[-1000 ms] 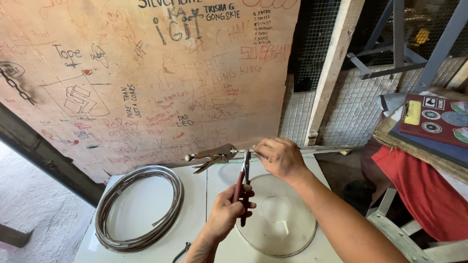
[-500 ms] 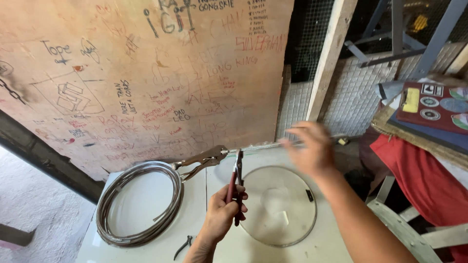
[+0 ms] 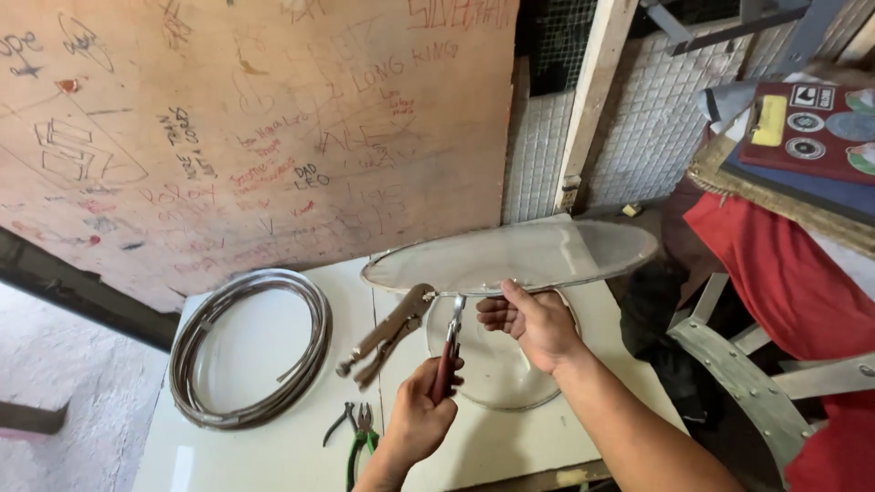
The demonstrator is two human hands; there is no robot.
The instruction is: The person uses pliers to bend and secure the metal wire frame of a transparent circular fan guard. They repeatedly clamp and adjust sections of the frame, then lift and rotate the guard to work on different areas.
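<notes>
Pliers [image 3: 448, 351] with red handles were gripped in the left hand [image 3: 419, 415], long axis running toward 12 o'clock, jaws meeting the near rim of the round mesh screen [image 3: 510, 255]. The right hand [image 3: 533, 319], at 3 o'clock from the pliers, clasped that same rim and held the screen raised over the white counter [image 3: 273, 446]. Locking pliers [image 3: 387, 333] hung clamped on the rim at 9 o'clock; the wire coil [image 3: 251, 346] lay further left.

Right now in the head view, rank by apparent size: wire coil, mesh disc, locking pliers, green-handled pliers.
1. Mesh disc and wire coil: alike; disc is tilted and raised, so unsure.
2. Locking pliers.
3. Green-handled pliers.
</notes>
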